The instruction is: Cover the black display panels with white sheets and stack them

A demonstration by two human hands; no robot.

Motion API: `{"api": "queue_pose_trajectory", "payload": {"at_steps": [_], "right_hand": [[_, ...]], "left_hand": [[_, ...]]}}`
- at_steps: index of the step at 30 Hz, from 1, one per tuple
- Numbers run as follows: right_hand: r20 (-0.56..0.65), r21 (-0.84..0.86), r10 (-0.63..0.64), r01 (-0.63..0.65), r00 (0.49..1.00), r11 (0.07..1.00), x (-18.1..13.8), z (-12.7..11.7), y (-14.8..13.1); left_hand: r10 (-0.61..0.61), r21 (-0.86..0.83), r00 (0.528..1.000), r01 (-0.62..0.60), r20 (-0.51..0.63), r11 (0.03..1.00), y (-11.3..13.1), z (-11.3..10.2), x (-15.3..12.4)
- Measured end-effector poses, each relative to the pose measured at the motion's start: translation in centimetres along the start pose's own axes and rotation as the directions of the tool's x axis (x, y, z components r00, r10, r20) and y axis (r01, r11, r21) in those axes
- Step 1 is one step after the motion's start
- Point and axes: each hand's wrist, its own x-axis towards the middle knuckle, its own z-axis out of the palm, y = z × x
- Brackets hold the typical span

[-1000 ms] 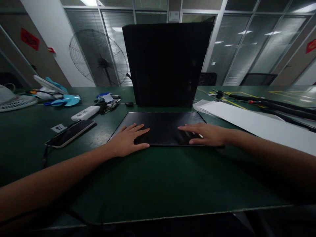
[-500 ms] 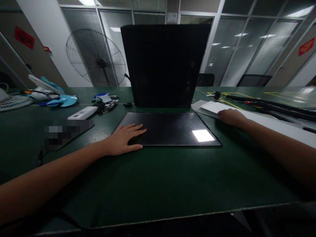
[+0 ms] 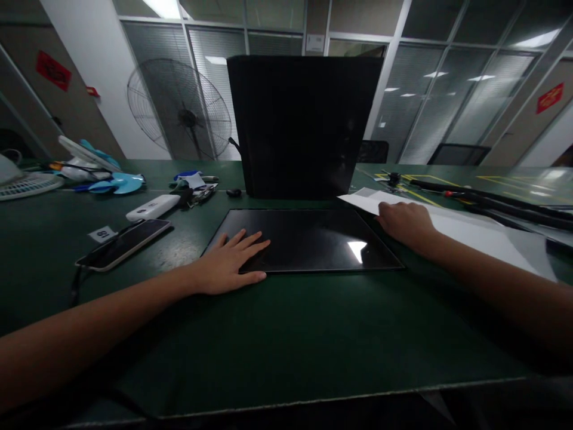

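A dark, glossy flat screen panel (image 3: 308,239) lies on the green table in front of me, with a ceiling light reflected near its right end. My left hand (image 3: 230,260) rests flat over the panel's left end, fingers spread. At the right, my right hand (image 3: 405,224) is closed on a white sheet (image 3: 474,239), gripping its near left edge. The sheet is raised at that corner, which overlaps the panel's far right corner. A tall black box-like object (image 3: 304,125) stands upright just behind the panel.
A phone (image 3: 128,242), a white device (image 3: 153,207) and a small bundle of items (image 3: 197,185) lie at the left. Farther left are fan parts (image 3: 116,182). Long black tubes (image 3: 501,200) lie beyond the sheet. The table's front edge (image 3: 286,403) runs below.
My right hand has lifted the white sheet and drawn it left toward the panel. My left hand stays on the panel. The view has shifted slightly.
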Motion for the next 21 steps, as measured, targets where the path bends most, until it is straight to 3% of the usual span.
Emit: {"api": "queue_pose_trajectory", "payload": {"at_steps": [3, 7, 10, 12, 14, 15, 17, 21], "right_hand": [[-0.009, 0.012, -0.201, 0.202, 0.979, 0.979, -2.4, -1.2, -3.4], [-0.112, 0.144, -0.527, 0.538, 0.843, 0.830, -6.1, -2.0, -7.3], [-0.263, 0.321, -0.643, 0.693, 0.720, 0.645, -8.1, -2.3, -8.9], [-0.332, 0.420, -0.707, 0.769, 0.625, 0.483, -8.7, -2.5, -9.4], [-0.352, 0.498, -0.747, 0.789, 0.564, 0.360, -8.7, -2.5, -9.3], [-0.351, 0.529, -0.750, 0.780, 0.560, 0.334, -8.3, -2.4, -9.1], [-0.340, 0.563, -0.703, 0.734, 0.624, 0.379, -7.2, -2.0, -8.4], [-0.232, 0.511, -0.491, 0.535, 0.840, 0.673, -4.2, -0.3, -6.0]], "left_hand": [[-0.040, 0.016, 0.998, 0.041, -0.049, 0.999, 0.6, 0.4, -0.1], [-0.022, 0.046, 0.973, 0.033, -0.230, 0.998, 0.8, 0.7, -0.2], [0.235, 0.166, 0.916, -0.190, -0.326, 0.968, 0.9, 0.5, -0.2], [0.447, 0.229, 0.850, -0.394, -0.279, 0.890, 0.9, 0.2, -0.1], [0.571, 0.236, 0.791, -0.524, -0.221, 0.818, 0.8, -0.3, -0.1], [0.596, 0.231, 0.776, -0.553, -0.206, 0.800, 0.6, -0.6, -0.2], [0.597, 0.213, 0.778, -0.561, -0.195, 0.800, -0.2, -1.4, -0.4], [0.486, 0.115, 0.857, -0.473, -0.169, 0.874, -3.2, -3.0, -1.3]]}}
